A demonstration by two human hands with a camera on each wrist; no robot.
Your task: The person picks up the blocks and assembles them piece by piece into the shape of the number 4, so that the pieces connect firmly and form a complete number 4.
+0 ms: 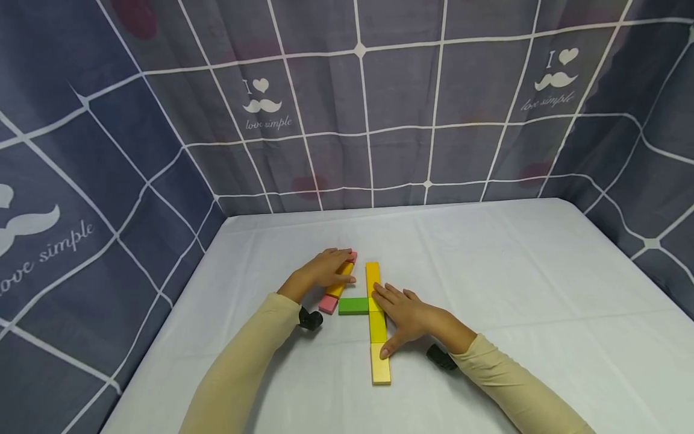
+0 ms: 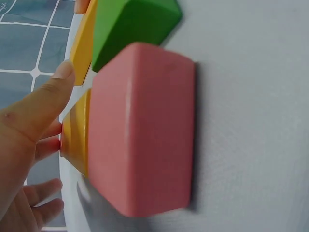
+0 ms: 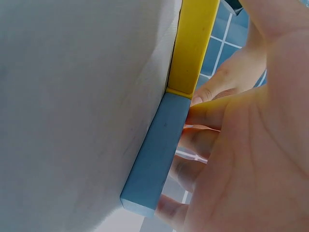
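Note:
My left hand [image 1: 324, 269] rests over a slanted row with its fingers fairly straight. That row has a near pink block [image 1: 328, 304], a yellow block [image 1: 335, 290] and a far pink block [image 1: 354, 257]. A green block [image 1: 352, 306] lies crosswise, its right end against a yellow column [image 1: 378, 328]. My right hand [image 1: 409, 314] spreads along the column's right side, fingertips touching it and thumb on the pale yellow block [image 1: 381, 372] at the near end. In the right wrist view, the fingertips touch a blue block [image 3: 157, 150] meeting a yellow one [image 3: 194, 43]; no blue shows in the head view.
A white cloth [image 1: 488, 259] covers the table. Grey-blue curtains with white grid lines [image 1: 401, 90] enclose the back and both sides. Dark wrist cameras hang under both wrists, the left camera [image 1: 311, 319] close to the near pink block.

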